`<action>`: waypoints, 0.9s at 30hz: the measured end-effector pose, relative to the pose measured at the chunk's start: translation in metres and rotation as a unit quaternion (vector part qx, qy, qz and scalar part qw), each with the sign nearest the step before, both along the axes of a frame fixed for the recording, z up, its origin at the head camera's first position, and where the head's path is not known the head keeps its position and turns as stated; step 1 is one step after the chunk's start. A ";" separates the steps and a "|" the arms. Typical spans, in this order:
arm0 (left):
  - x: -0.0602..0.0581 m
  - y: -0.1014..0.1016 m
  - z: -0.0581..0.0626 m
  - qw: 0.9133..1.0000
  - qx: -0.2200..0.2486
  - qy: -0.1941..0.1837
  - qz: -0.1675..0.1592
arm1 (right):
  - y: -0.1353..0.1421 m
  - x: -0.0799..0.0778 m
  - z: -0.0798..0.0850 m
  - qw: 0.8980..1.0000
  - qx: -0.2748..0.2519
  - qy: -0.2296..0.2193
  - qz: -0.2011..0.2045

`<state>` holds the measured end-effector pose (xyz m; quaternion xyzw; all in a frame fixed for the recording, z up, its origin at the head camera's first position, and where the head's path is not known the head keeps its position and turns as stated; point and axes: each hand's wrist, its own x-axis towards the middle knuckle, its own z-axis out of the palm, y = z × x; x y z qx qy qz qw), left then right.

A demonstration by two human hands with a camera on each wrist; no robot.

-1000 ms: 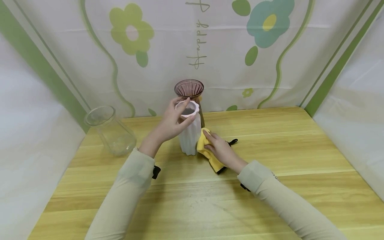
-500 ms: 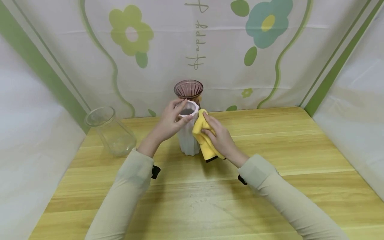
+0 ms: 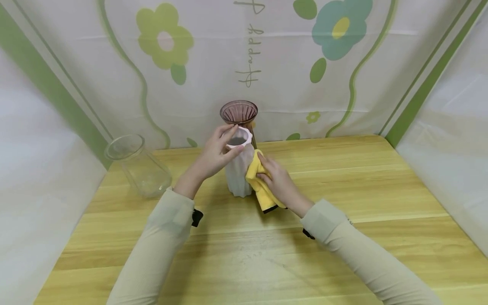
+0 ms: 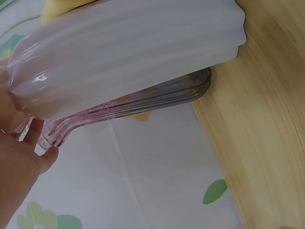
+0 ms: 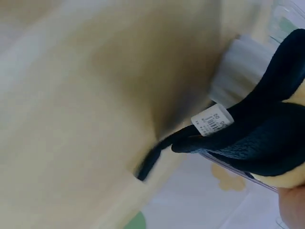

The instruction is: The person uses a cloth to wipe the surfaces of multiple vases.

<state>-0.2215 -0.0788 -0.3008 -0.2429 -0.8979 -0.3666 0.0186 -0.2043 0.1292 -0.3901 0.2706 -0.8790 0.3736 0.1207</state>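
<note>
A white fluted vase (image 3: 237,176) stands upright on the table, its mouth facing up. My left hand (image 3: 214,153) holds it by the rim, fingers over the far side and thumb at the near side. In my right hand (image 3: 281,183) is a yellow cloth (image 3: 263,194), bunched and pinched against the vase's right side. The right wrist view shows the cloth's dark edging (image 5: 257,138), a hanging loop and a white label (image 5: 212,119). In the left wrist view, the white vase (image 4: 128,57) fills the top, with the fingertips of my left hand (image 4: 21,164) by its neck.
Close behind the white vase stands a purple glass vase (image 3: 239,112) with a flared mouth. A clear glass vase (image 3: 146,171) is at the left on the wooden table (image 3: 343,182). A flower-printed curtain (image 3: 209,63) hangs along the table's back edge.
My right hand has moved the cloth up along the vase's right side, then slightly back down. The left hand keeps its hold on the rim.
</note>
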 end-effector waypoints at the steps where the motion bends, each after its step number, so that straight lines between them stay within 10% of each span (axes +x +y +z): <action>1: 0.000 0.001 0.000 1.000 -0.001 0.000 0.003 | 0.001 0.000 -0.003 1.000 0.015 -0.010 -0.001; 10: -0.003 0.005 -0.005 0.999 0.001 0.016 0.039 | 0.007 0.003 -0.025 0.992 0.120 -0.047 -0.003; 27: -0.004 0.005 0.000 0.999 0.002 0.023 0.029 | 0.002 0.001 0.003 0.999 -0.030 0.009 -0.017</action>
